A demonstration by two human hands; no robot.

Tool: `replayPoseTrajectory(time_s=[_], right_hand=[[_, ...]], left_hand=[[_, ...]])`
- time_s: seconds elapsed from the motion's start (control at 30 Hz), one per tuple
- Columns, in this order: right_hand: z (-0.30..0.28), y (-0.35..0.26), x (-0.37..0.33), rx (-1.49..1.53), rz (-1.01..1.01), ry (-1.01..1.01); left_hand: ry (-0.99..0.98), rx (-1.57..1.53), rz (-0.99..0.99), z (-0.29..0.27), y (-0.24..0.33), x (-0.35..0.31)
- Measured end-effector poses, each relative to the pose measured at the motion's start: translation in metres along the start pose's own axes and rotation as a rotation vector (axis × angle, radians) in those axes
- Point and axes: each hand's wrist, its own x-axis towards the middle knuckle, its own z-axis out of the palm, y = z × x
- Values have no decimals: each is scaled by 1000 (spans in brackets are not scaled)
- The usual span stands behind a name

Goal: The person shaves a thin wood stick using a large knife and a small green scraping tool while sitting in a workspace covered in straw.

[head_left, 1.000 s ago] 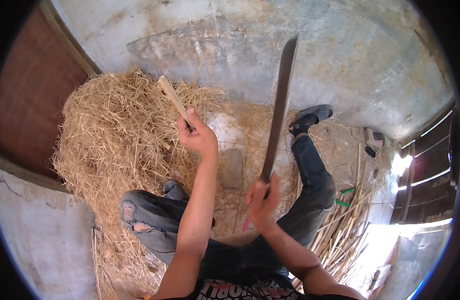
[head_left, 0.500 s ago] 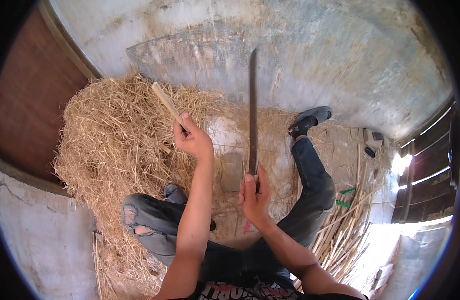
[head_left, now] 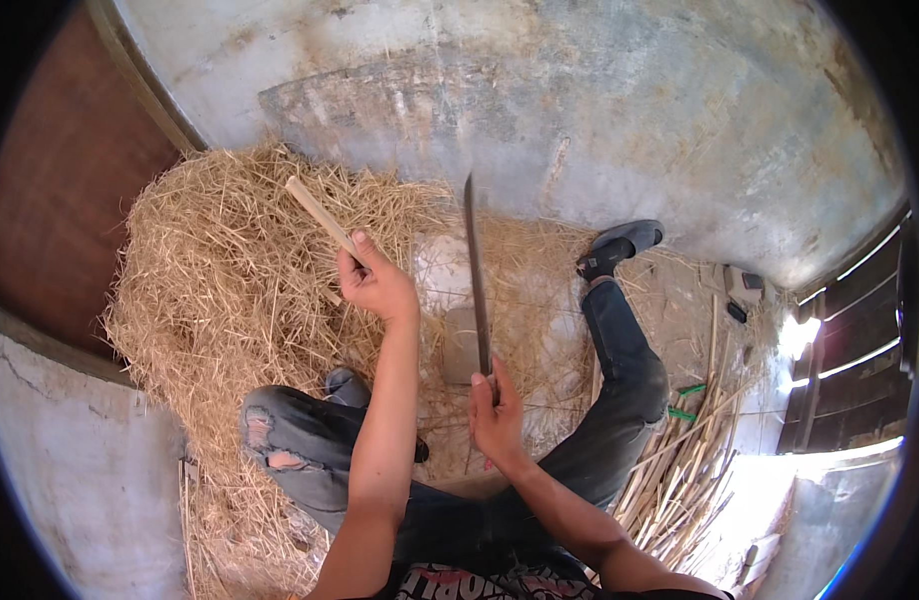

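My left hand (head_left: pixel 382 287) is closed around the lower end of a pale strip of split wood or bamboo (head_left: pixel 320 212). The strip leans up and to the left, above the straw. Lower and to the right, my right hand (head_left: pixel 498 418) grips a machete (head_left: pixel 478 280) with a long, dark, narrow blade pointing away from me. The fingers cover its handle. Blade and strip are apart from each other.
A big heap of straw (head_left: pixel 230 270) fills the left side. Thin wooden sticks (head_left: pixel 685 470) lie piled at right. My jeans-clad legs (head_left: pixel 625 370) are spread on both sides. A grey wall (head_left: pixel 620 110) curves across the far side; a flat block (head_left: pixel 465 340) lies between my hands.
The machete has come down and swung left, its tip now lower and nearer the strip. My right hand has drawn slightly toward me. My left hand has shifted slightly left with the strip.
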Motion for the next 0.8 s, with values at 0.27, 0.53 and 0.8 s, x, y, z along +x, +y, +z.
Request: replayPoseTrajectory(time_s=[0.27,0.53,0.8], right_hand=[[-53,145,-34,-550,-141,8],[-18,29,-8,-295,-117,20],[-69,131,-25,-484,196,-54]], left_hand=[[32,-52,-21,8,-4,-1],[22,13,19,-9,-18,4],[66,-40,56,6,-5,-2]])
